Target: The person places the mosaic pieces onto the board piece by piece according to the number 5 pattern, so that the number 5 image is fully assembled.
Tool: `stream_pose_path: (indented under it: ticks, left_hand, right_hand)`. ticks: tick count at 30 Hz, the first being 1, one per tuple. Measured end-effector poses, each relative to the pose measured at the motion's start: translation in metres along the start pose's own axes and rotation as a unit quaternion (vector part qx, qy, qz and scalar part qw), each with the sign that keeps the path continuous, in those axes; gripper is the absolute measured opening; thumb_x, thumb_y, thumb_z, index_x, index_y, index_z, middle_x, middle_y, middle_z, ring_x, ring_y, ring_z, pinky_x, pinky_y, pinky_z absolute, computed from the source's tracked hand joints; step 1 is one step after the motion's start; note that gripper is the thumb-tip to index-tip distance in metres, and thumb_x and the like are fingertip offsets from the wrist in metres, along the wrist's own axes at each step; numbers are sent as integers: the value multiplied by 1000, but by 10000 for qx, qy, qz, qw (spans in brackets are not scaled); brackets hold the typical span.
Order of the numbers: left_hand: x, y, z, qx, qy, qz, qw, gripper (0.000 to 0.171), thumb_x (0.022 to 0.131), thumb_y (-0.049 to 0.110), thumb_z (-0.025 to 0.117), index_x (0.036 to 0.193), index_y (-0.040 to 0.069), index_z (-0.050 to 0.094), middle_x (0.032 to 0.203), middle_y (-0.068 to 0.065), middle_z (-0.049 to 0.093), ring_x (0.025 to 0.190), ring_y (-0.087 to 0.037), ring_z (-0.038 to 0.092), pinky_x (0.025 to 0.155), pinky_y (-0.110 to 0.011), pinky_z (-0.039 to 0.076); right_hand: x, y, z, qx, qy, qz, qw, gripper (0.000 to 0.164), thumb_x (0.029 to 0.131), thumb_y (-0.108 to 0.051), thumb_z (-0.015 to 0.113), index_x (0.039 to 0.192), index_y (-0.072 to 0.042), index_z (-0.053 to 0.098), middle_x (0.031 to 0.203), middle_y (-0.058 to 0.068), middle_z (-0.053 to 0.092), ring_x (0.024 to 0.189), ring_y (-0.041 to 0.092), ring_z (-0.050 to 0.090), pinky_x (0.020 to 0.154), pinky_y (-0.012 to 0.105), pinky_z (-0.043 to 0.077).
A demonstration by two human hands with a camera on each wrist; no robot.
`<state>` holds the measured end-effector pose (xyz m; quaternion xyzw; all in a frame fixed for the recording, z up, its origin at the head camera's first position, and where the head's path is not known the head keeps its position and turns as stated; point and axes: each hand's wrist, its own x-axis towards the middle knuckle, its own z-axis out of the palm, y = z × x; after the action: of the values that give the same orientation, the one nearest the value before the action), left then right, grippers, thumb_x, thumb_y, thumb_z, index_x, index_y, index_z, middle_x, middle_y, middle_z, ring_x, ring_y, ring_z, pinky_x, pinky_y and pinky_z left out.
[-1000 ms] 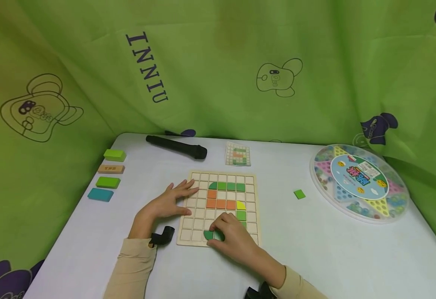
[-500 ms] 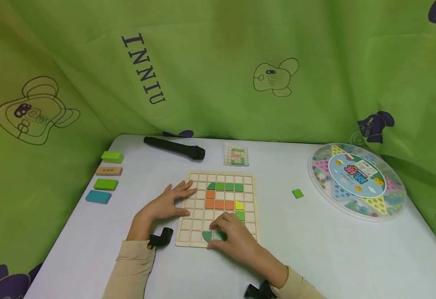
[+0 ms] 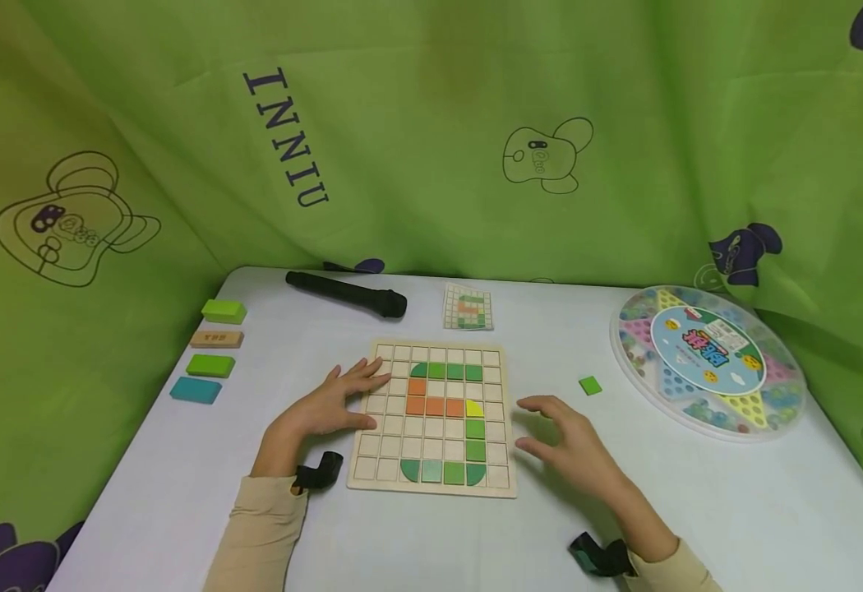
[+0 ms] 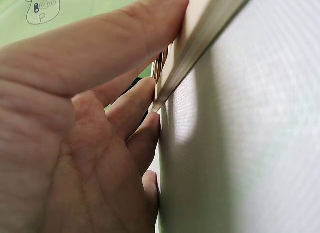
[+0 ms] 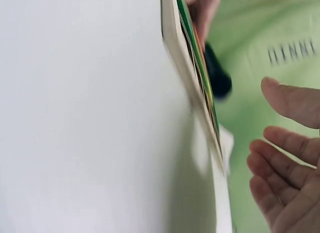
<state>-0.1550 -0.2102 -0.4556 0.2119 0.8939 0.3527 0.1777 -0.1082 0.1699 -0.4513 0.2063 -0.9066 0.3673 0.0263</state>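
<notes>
A pale wooden grid board (image 3: 390,448) lies on the white table, with green, orange and yellow tiles set in its squares. My left hand (image 3: 331,404) rests at the board's left edge, fingers spread and straight. In the left wrist view its thumb (image 4: 120,33) lies against the board's side (image 4: 192,40). To the right of the board my right hand (image 3: 575,448) hovers over the table, thumb and fingers apart with nothing between them. A green square tile (image 3: 590,385) lies loose beyond that hand. Along the bottom row sit several green tiles, rounded ones (image 3: 410,470) at both ends.
A small pattern card (image 3: 468,307) and a black microphone (image 3: 346,294) lie behind the board. At the left edge stand several blocks, among them a teal one (image 3: 196,390). A round clear game box (image 3: 786,411) sits at the right. Green printed cloth (image 3: 417,164) hangs around the table.
My right hand has let go of the green tile in the bottom row and moved right, off the board. That row now shows uncovered. My left hand has stayed in place.
</notes>
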Motion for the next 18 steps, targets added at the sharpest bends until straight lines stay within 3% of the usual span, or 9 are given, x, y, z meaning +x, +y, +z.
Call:
stream_pose_path:
  ticks: [7,11,18]
  left_hand:
    - [0,0,0,-10,-2,29,10000,76,78,29,76,144,15,41,159,-8,19,147,-32,7,117,-54,-7]
    - [0,0,0,-18,-1,-4,10000,76,78,29,76,145,15,41,159,-7,19,147,-31,6,117,-54,-7]
    - [0,-2,1,-29,-3,-51,10000,77,78,31,76,145,17,41,159,-5,18,148,-30,5,118,-54,-7]
  right_hand:
    - [-5,46,-44,-246,-12,713,9972,52,84,-26,73,129,-6,55,129,17,57,117,41,53,93,58,45]
    - [0,67,-60,-267,-119,1021,9943,53,88,-27,68,133,-5,51,135,19,52,116,47,52,93,59,45]
    - [12,85,-65,-519,-196,904,9944,44,88,-5,62,131,2,52,129,26,53,113,44,55,91,56,48]
